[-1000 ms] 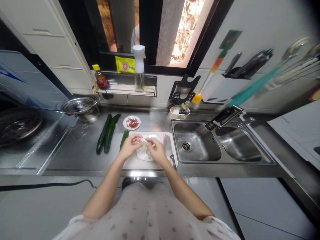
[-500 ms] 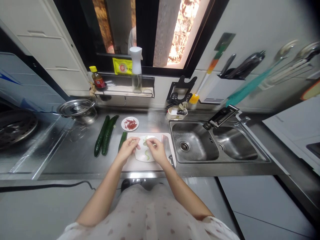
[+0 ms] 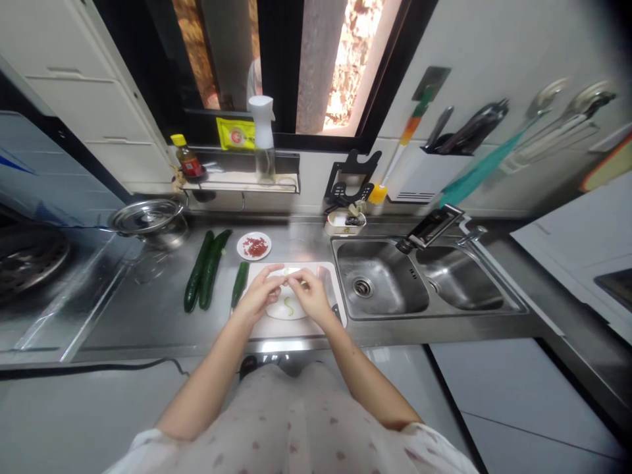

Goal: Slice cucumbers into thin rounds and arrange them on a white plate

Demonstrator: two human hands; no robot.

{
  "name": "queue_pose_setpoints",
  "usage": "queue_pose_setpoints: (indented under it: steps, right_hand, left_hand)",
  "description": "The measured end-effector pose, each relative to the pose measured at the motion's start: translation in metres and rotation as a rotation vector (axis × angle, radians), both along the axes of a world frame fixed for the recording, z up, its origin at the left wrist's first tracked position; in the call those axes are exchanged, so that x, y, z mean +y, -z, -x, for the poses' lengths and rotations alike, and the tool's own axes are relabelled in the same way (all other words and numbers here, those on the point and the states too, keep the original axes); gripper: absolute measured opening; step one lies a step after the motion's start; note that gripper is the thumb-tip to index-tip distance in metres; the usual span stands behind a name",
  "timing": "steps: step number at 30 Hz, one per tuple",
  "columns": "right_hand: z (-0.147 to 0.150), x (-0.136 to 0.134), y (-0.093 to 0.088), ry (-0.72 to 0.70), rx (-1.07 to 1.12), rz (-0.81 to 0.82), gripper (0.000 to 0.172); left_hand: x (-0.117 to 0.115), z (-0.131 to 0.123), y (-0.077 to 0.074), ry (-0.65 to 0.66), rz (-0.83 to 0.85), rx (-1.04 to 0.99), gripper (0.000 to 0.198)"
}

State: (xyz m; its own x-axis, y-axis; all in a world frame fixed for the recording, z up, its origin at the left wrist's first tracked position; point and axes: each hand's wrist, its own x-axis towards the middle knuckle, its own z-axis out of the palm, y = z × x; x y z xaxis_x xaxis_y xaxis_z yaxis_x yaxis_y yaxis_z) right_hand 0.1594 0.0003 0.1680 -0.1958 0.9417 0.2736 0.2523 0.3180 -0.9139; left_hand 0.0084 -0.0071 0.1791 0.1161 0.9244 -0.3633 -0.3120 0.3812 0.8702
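Observation:
Over a white plate [image 3: 277, 311] on a white cutting board [image 3: 266, 329], my hands meet at the fingertips. My left hand [image 3: 261, 295] is pinched closed, thumb and forefinger at a small thin piece that looks like a cucumber slice. My right hand [image 3: 309, 294] pinches the same spot from the other side; the fingers mostly hide the piece. A curved pale-green cucumber strip [image 3: 289, 305] lies on the plate below them. A cut cucumber [image 3: 240, 284] rests at the board's left edge. The knife [image 3: 336, 312] is at the board's right side, partly behind my right wrist.
Two whole cucumbers [image 3: 206, 270] lie on the steel counter at left, near a lidded pot [image 3: 148, 220]. Behind the board stands a small white dish [image 3: 254, 246] of chopped red bits. A double sink [image 3: 390, 276] is at right. A shelf [image 3: 237, 183] holds bottles.
My left hand has moved right, so its fingertips now meet those of my right hand over the plate. The view has shifted slightly.

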Motion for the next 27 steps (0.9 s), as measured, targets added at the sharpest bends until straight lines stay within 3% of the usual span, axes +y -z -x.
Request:
queue_pose_setpoints:
  steps: [14,27]
  right_hand:
    - [-0.0018,0.0002,0.0075,0.029,-0.036,-0.011,0.018]
    - [-0.0009,0.0026,0.0063,0.056,-0.04,0.069,0.016]
  left_hand:
    - [0.0001,0.0056,-0.0033,-0.022,-0.34,0.265,0.057]
    - [0.0018,0.0032,-0.0022,-0.02,-0.45,0.36,0.053]
